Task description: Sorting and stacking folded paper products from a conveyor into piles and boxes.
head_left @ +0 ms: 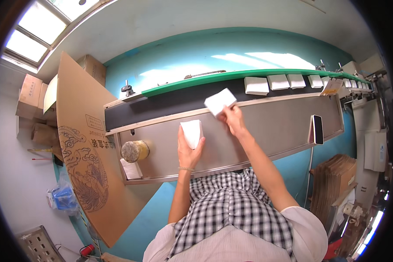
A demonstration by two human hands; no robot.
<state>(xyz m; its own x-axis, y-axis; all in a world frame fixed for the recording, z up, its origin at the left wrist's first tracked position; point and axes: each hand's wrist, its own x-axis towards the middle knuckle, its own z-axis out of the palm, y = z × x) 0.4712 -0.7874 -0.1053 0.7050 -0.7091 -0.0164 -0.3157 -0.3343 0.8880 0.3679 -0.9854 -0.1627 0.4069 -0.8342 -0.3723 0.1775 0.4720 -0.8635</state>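
My left hand (188, 153) is closed around a white stack of folded tissues (191, 132), held upright over the grey metal tabletop (161, 163). Farther forward and to the right, my right hand (234, 120) grips a second white tissue stack (220, 101) by its near edge, tilted and slightly blurred. That stack is above the near rail of a black conveyor belt (170, 103). Several similar white stacks (256, 86) lie in a row along the belt toward the right.
A stained round cylinder (135, 151) stands at the tabletop's left, beside another white stack (131, 169). A large cardboard sheet (81, 144) rises along the left. At the right, a phone (318, 129) leans near the table edge. A green rail (196, 82) borders the belt's far side.
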